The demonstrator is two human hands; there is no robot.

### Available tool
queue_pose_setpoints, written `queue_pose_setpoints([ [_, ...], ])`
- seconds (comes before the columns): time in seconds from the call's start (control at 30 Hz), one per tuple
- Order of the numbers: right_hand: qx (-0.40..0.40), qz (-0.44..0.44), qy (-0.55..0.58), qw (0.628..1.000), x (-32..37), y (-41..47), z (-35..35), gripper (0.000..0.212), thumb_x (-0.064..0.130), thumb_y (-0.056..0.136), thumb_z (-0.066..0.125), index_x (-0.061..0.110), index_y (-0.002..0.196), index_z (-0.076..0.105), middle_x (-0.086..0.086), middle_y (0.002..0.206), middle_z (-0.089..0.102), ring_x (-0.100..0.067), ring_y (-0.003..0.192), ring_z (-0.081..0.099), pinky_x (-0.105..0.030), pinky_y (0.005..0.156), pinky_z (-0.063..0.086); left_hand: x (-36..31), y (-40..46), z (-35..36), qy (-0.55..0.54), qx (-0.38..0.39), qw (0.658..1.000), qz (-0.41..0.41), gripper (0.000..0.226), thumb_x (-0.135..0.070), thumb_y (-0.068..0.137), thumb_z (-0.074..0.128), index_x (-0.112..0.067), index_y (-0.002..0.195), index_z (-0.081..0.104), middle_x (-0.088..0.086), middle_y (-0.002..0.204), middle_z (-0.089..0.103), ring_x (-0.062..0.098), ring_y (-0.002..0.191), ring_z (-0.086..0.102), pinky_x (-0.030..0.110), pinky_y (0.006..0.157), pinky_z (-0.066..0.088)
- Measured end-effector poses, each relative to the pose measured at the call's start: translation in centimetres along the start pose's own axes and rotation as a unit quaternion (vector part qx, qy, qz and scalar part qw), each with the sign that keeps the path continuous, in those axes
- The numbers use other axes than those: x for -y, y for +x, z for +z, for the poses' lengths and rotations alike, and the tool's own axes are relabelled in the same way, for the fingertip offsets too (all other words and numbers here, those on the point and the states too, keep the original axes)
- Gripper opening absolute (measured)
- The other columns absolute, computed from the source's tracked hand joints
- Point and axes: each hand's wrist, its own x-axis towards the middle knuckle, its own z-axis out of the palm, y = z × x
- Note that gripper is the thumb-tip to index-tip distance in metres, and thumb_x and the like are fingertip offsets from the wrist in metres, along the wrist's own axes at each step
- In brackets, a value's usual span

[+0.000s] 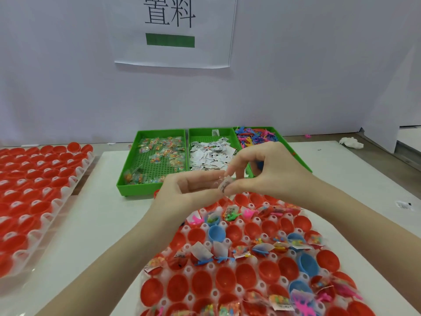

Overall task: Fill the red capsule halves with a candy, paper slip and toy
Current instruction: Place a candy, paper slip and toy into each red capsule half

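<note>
white bench (pixel 114 224) carries three green bins (pixel 145 185) and a tray of red capsule halves (pixel 202 283). above the tray, right hand (pixel 268 172) and left hand (pixel 193 188) both pinch a paper slip (pixel 224 184).

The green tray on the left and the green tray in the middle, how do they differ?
The left green tray holds colourful candies in clear wrappers, loosely spread, with bare grid floor showing. The middle green tray holds white printed paper slips, piled more densely toward the near end. Both are the same green, rectangular shape, side by side against the wall.
</note>
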Motion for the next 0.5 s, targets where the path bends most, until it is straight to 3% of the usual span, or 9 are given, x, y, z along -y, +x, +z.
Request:
queue_pose_setpoints([
  [0.07,-0.032,-0.012,-0.033,0.999,0.4,-0.9,0.3,0.021,0.025,0.062,0.082,0.024,0.078,0.068,0.009,0.065,0.059,0.007,0.054,0.048,-0.006,0.053,0.034,0.1,-0.6,0.5,-0.031,-0.016,0.999,0.0,0.03,-0.013,0.065,0.07,-0.01,0.094,0.071,0.006,0.084,0.074,0.013,0.081,0.07,0.017,0.07,0.055],
  [0.17,-0.075,-0.011,-0.024,0.997,0.8,-2.4,0.7,0.043,0.031,0.06,0.083,0.028,0.098,0.064,0.014,0.074,0.053,0.01,0.061,0.048,-0.005,0.058,0.035,0.4,-1.2,1.2,-0.027,-0.06,0.998,0.003,0.015,-0.004,0.076,0.067,-0.008,0.09,0.072,0.007,0.08,0.074,0.013,0.075,0.07,0.017,0.066,0.055],
  [0.23,-0.081,0.026,0.112,0.99,1.0,-3.4,0.5,0.045,0.038,0.067,0.075,0.034,0.108,0.058,0.018,0.078,0.054,0.001,0.054,0.043,-0.009,0.055,0.036,0.6,-1.6,1.8,-0.031,-0.082,0.996,-0.002,0.013,-0.004,0.078,0.067,-0.012,0.085,0.074,0.005,0.079,0.074,0.01,0.074,0.069,0.017,0.065,0.055],
  [0.27,-0.078,0.037,0.211,0.974,1.1,-3.9,0.4,0.036,0.035,0.078,0.068,0.033,0.112,0.056,0.018,0.08,0.056,0.0,0.054,0.043,-0.011,0.056,0.039,0.6,-1.9,2.0,-0.037,-0.095,0.995,-0.008,0.013,-0.005,0.078,0.067,-0.014,0.082,0.074,0.004,0.077,0.074,0.008,0.072,0.068,0.017,0.065,0.055],
  [0.3,-0.072,0.053,0.321,0.943,1.0,-4.3,0.3,0.027,0.023,0.087,0.058,0.03,0.114,0.055,0.015,0.082,0.058,0.0,0.056,0.045,-0.014,0.057,0.042,0.6,-2.1,2.4,-0.047,-0.101,0.994,-0.016,0.013,-0.006,0.077,0.068,-0.016,0.079,0.075,0.003,0.075,0.074,0.007,0.069,0.067,0.016,0.064,0.055],
  [0.37,-0.053,0.075,0.488,0.868,1.0,-5.1,0.3,0.039,-0.002,0.086,0.041,0.02,0.115,0.056,0.003,0.085,0.065,-0.004,0.059,0.052,-0.017,0.057,0.047,0.5,-2.7,3.2,-0.066,-0.087,0.993,-0.034,0.014,-0.007,0.077,0.067,-0.018,0.074,0.076,0.001,0.072,0.073,0.005,0.067,0.067,0.015,0.062,0.053],
  [0.43,-0.045,0.047,0.524,0.849,0.8,-6.1,0.2,0.045,-0.008,0.082,0.039,0.018,0.116,0.055,-0.001,0.089,0.07,-0.008,0.068,0.062,-0.018,0.062,0.051,0.4,-3.4,4.1,-0.072,-0.064,0.994,-0.042,0.014,-0.008,0.077,0.068,-0.018,0.073,0.076,-0.002,0.069,0.073,0.002,0.065,0.067,0.013,0.06,0.052],
  [0.5,-0.049,0.023,0.521,0.852,1.2,-7.0,0.3,0.051,-0.004,0.078,0.053,0.022,0.122,0.05,0.002,0.105,0.07,-0.01,0.092,0.067,-0.017,0.074,0.052,0.0,-3.9,4.8,-0.082,-0.046,0.995,-0.041,0.015,-0.008,0.077,0.067,-0.02,0.074,0.076,0.0,0.071,0.073,0.003,0.066,0.067,0.013,0.06,0.052],
])
